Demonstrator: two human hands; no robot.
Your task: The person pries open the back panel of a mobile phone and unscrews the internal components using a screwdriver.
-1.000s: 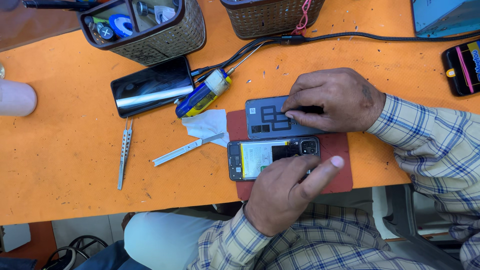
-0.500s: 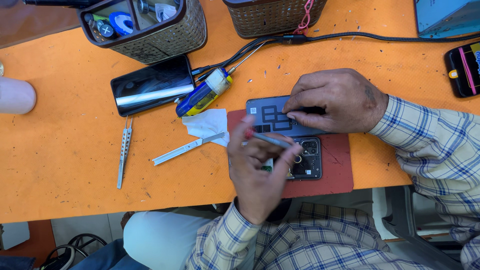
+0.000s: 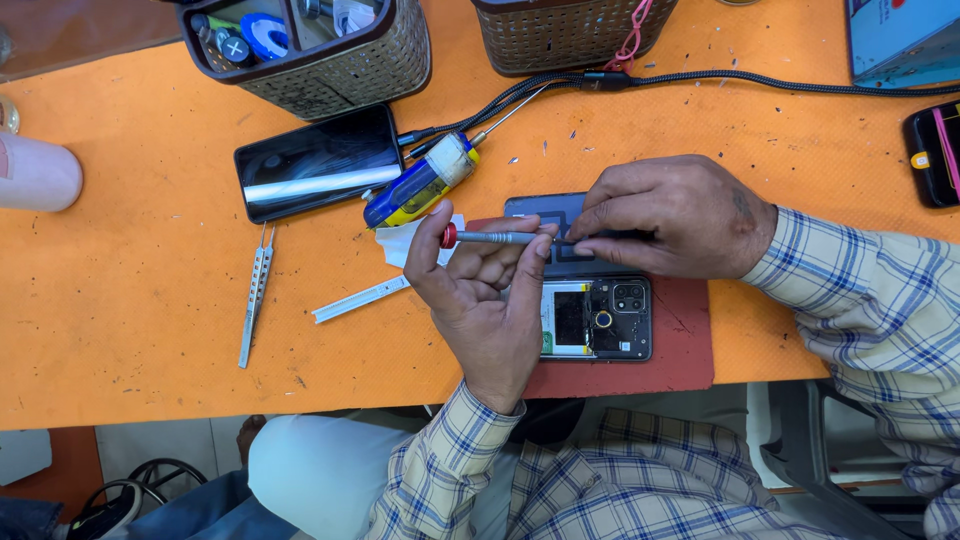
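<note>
One slim red-capped metal screwdriver (image 3: 495,238) is pinched in the left hand (image 3: 480,300); the right hand's (image 3: 675,215) fingers press one dark back cover (image 3: 545,215). One opened black phone (image 3: 597,318) lies on an orange surface (image 3: 150,300).

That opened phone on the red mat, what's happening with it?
A person in a checked shirt works at an orange table. The left hand holds a small screwdriver sideways, its tip toward a dark back cover that the right hand presses down. The opened phone lies face down just below, insides showing, on the red mat. Tweezers and another phone lie to the left.
</note>
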